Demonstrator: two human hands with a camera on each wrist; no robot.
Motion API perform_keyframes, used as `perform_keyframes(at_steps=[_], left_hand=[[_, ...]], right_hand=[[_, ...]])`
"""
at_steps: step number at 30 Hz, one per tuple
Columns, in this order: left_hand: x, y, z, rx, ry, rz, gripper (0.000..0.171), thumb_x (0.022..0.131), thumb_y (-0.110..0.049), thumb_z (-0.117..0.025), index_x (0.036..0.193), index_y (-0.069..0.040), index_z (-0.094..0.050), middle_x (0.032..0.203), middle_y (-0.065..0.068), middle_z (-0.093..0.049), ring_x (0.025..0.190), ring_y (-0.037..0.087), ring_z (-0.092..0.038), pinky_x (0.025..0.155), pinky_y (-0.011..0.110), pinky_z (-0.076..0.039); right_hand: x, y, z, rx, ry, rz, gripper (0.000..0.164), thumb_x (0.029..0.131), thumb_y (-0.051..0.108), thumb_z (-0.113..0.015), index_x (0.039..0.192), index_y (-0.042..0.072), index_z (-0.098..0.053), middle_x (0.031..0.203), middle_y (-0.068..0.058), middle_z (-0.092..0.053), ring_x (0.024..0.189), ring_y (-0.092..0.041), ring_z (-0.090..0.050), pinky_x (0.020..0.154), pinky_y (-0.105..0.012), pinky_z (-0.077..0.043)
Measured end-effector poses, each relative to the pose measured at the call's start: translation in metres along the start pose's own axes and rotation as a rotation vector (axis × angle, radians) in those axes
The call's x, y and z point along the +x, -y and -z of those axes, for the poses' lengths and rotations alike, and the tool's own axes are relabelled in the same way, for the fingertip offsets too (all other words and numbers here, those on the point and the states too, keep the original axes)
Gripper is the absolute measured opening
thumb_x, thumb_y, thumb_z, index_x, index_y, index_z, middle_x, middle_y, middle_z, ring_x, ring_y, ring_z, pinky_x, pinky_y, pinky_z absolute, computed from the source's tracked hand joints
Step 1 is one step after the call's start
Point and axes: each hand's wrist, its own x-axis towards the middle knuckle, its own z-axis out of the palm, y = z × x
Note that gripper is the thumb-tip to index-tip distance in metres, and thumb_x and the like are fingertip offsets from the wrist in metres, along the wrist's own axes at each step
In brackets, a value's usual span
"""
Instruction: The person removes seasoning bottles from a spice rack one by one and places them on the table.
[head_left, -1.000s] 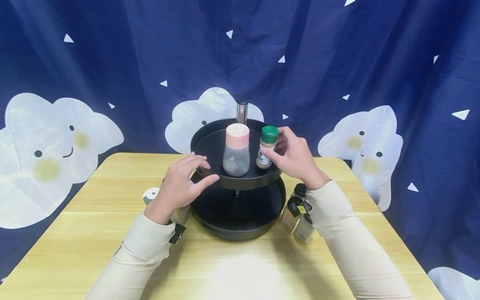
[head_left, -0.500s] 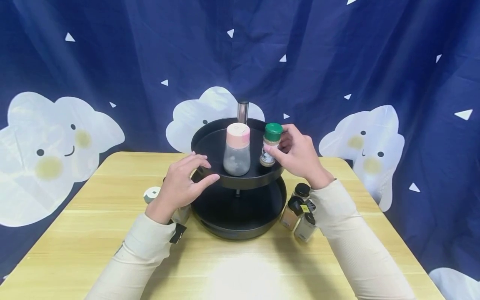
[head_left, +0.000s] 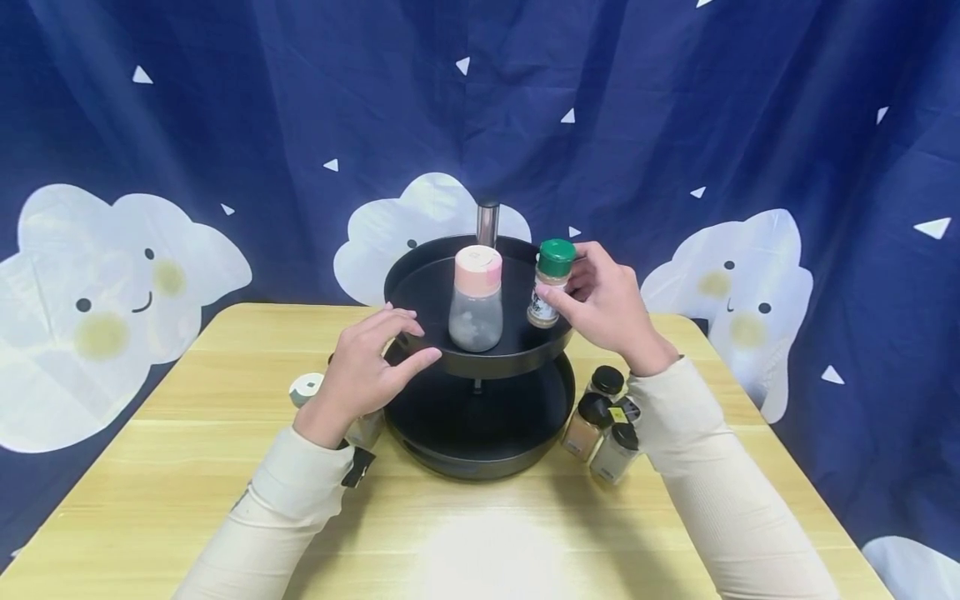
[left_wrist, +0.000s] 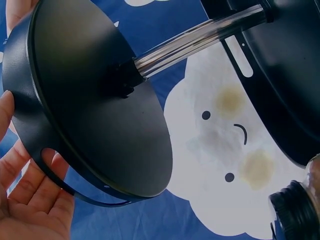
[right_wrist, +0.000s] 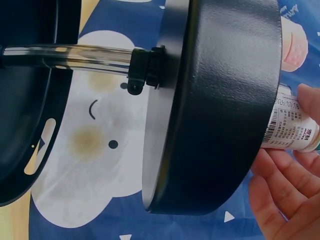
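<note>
My right hand (head_left: 611, 304) pinches a small clear spice jar (head_left: 547, 302) with a green cap and white label, thumb in front and fingers behind. It is held upright, slightly tilted, over the right side of the black upper tray (head_left: 420, 287). In the right wrist view, the label of the jar (right_wrist: 290, 125) shows beyond the tray wall. My left hand (head_left: 367, 362) rests at the tray's left edge, thumb and fingers apart; in the left wrist view, fingers (left_wrist: 40, 182) show by the handle slot. A pink-capped seasoning bottle (head_left: 477, 312) stands on the tray.
Below is the rack's black lower tray (head_left: 480, 425), joined by a metal post (left_wrist: 185, 50). Several black-capped spice jars (head_left: 583, 429) stand on the wooden table (head_left: 187, 467) at right. A white-capped container (head_left: 306, 387) sits at left, partly behind my left hand. A blue cloud-print curtain hangs behind.
My right hand has moved the green-capped spice jar right and slightly up, away from the pink-capped bottle toward the tray's right rim. The left hand has stayed in place.
</note>
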Motion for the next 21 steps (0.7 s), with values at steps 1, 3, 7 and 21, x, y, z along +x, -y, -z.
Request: perform_keyframes(at_steps=[1, 3, 7, 21], left_hand=[[0.0, 0.0, 0.0, 0.0, -0.001, -0.001, 0.031, 0.069, -0.026, -0.082, 0.082, -0.003, -0.065, 0.091, 0.015, -0.071, 0.095, 0.027, -0.065, 0.098, 0.049, -0.047], [-0.001, 0.0, 0.0, -0.004, -0.003, -0.002, 0.031, 0.069, -0.026, -0.082, 0.082, -0.003, -0.065, 0.091, 0.015, -0.071, 0.095, 0.027, -0.065, 0.098, 0.05, -0.047], [0.0, 0.0, 0.0, -0.008, -0.004, -0.005, 0.031, 0.069, -0.026, -0.082, 0.082, -0.003, -0.065, 0.091, 0.015, -0.071, 0.095, 0.028, -0.065, 0.098, 0.05, -0.047], [0.0, -0.001, 0.001, -0.003, 0.009, -0.001, 0.031, 0.07, -0.026, -0.082, 0.082, -0.003, -0.065, 0.092, 0.016, -0.071, 0.095, 0.029, -0.065, 0.098, 0.05, -0.048]], right_hand=[[0.0, 0.0, 0.0, 0.0, -0.001, 0.001, 0.045, 0.077, 0.02, -0.078, 0.109, 0.0, -0.054, 0.085, -0.016, -0.07, 0.068, -0.023, -0.066, 0.063, -0.044, -0.058], [0.0, 0.001, 0.001, -0.001, -0.005, -0.002, 0.045, 0.076, 0.019, -0.078, 0.109, 0.0, -0.054, 0.085, -0.017, -0.07, 0.068, -0.024, -0.066, 0.063, -0.044, -0.058], [0.001, 0.002, 0.004, -0.007, -0.013, -0.017, 0.045, 0.076, 0.019, -0.078, 0.109, -0.001, -0.054, 0.086, -0.018, -0.071, 0.069, -0.025, -0.067, 0.063, -0.045, -0.058], [0.0, -0.001, 0.012, -0.012, -0.062, -0.021, 0.042, 0.077, 0.017, -0.077, 0.108, -0.001, -0.055, 0.086, -0.019, -0.071, 0.069, -0.027, -0.068, 0.062, -0.047, -0.058]])
